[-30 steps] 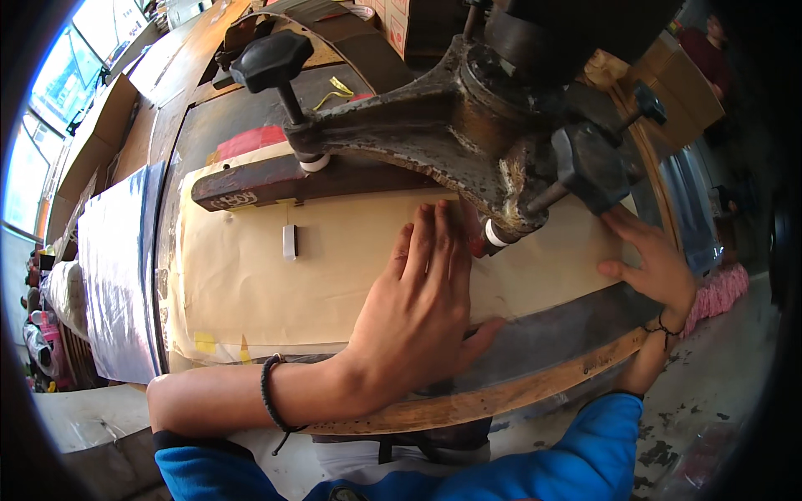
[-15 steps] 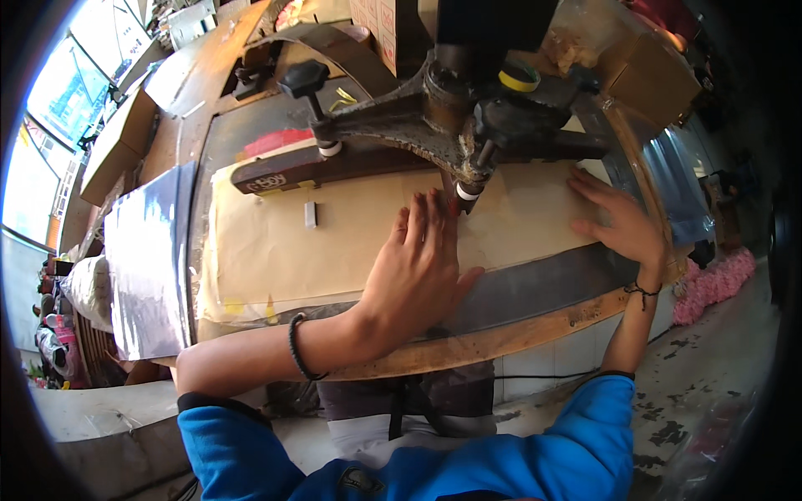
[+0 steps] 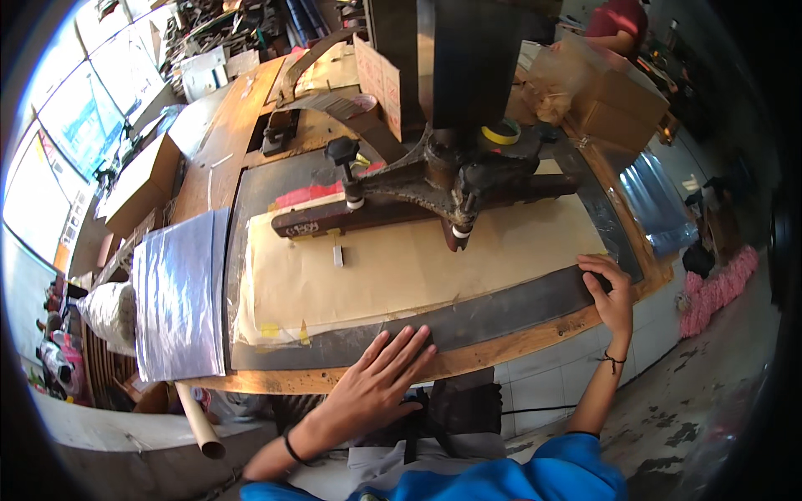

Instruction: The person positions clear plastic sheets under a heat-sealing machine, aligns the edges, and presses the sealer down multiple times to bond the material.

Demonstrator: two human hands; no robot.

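My left hand (image 3: 380, 380) is open, fingers stretched over the wooden front edge (image 3: 468, 361) of the table. Its fingertips reach the dark flat plate (image 3: 510, 321). At the right front corner, my right hand (image 3: 610, 292) rests with bent fingers apart near the corner of the cream paper sheets (image 3: 418, 280); I see nothing held in it. The paper lies across the dark plate, with yellow tape bits at its left front. Above it stands a cast metal press head (image 3: 439, 171) with a dark bar (image 3: 518, 196). A small pale block (image 3: 338, 255) sits on the paper.
Clear plastic sheets (image 3: 180, 296) hang over the table's left side, with a cardboard tube (image 3: 200, 422) below. Bluish plastic (image 3: 656, 204) lies at the right, near a pink bundle (image 3: 718, 292). Cardboard boxes (image 3: 622, 108) and another person (image 3: 614, 29) are at the back right.
My left hand has come off the paper, back toward the front edge. My right hand has drawn nearer, to the front right corner. The view has shifted, showing more of the room behind.
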